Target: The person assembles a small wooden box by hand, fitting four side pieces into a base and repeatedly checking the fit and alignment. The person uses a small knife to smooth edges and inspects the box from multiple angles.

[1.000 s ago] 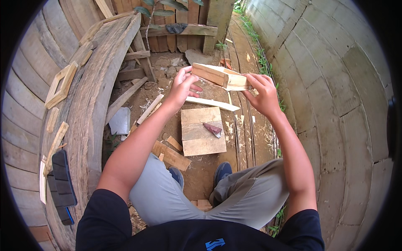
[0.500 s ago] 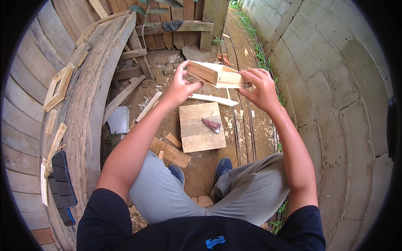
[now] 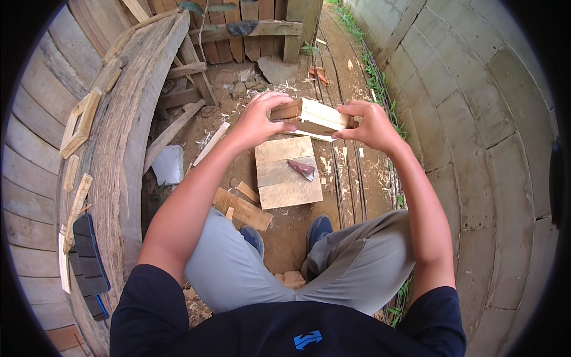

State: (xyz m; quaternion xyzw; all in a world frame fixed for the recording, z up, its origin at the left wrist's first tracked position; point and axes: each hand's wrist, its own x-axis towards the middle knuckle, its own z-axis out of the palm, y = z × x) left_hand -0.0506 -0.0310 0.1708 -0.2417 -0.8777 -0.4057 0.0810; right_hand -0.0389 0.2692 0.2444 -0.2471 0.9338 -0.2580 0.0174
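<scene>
A small wooden box (image 3: 324, 114) of pale boards is held up in front of me, above the ground. My left hand (image 3: 262, 119) grips its left end, thumb below and fingers over the top. At its right end my right hand (image 3: 370, 126) pinches the wood between thumb and fingers. Below the box lies a square wooden board (image 3: 288, 189) made of joined planks. On that board rests a folded piece of dark red sandpaper (image 3: 302, 169), its pale back partly showing.
On the left, a thick plank bench (image 3: 134, 119) carries a small wooden frame (image 3: 81, 123), sticks and a dark solar panel (image 3: 89, 256). A block wall (image 3: 476, 149) rises on the right. Offcuts (image 3: 242, 208) and shavings lie about my shoes (image 3: 319, 231). A white slab (image 3: 169, 165) leans near the bench.
The box has come lower and been turned, so that a long pale side now faces me. Both hands moved down slightly with it, keeping their grip.
</scene>
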